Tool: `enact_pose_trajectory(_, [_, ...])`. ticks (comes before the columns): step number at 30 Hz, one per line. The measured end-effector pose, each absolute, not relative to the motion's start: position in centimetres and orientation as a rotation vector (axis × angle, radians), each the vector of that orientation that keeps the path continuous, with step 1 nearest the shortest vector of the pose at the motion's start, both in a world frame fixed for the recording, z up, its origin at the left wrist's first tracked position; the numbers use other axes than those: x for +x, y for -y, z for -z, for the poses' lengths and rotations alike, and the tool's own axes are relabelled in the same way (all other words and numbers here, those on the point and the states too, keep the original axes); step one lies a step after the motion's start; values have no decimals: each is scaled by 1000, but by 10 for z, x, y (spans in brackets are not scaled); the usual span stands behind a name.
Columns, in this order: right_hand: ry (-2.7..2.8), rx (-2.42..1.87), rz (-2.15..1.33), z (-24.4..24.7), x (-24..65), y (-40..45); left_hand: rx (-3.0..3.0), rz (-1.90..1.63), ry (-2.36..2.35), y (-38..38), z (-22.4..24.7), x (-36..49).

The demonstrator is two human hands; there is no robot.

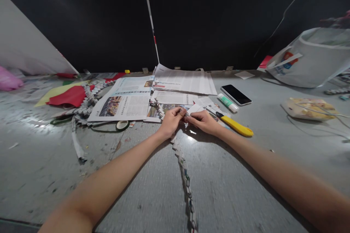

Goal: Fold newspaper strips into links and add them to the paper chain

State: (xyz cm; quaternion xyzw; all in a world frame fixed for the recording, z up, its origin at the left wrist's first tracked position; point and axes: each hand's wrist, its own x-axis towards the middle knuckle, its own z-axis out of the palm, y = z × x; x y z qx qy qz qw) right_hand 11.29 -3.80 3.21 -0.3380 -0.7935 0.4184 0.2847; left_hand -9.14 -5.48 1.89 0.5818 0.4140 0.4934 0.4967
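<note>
Near the middle of the grey table, my left hand [171,122] and my right hand [202,121] meet, fingers pinched together on a small piece of folded paper between them. A long chain of folded paper links [186,178] runs from under my hands down the table toward me. Newspaper sheets [123,98] lie just behind my hands, some stacked. A yellow-handled cutter [237,125] lies right of my right hand, beside a green and white glue stick [228,103]. The exact fold between my fingertips is too small to make out.
A black phone [236,94] lies behind the cutter. A roll of tape [122,125], red paper [67,96] and a bundle of folded paper [87,102] lie at left. At right are a yellow packet [310,109] with a cable and a white bag [308,60]. A dark panel [202,18] stands behind.
</note>
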Motion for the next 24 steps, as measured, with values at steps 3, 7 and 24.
enact_pose_trajectory(3, [2137, -892, -1078, -30, 113, 37, 1403, -1185, -1001, 54, -18, -91])
enact_pose_trajectory(7, [2158, -877, -1064, -28, 113, 37, 1377, -1175, -1003, 54, -16, -91])
enact_pose_trajectory(24, [2177, -832, -1046, -29, 113, 37, 1438, -1133, -987, 55, -21, -89])
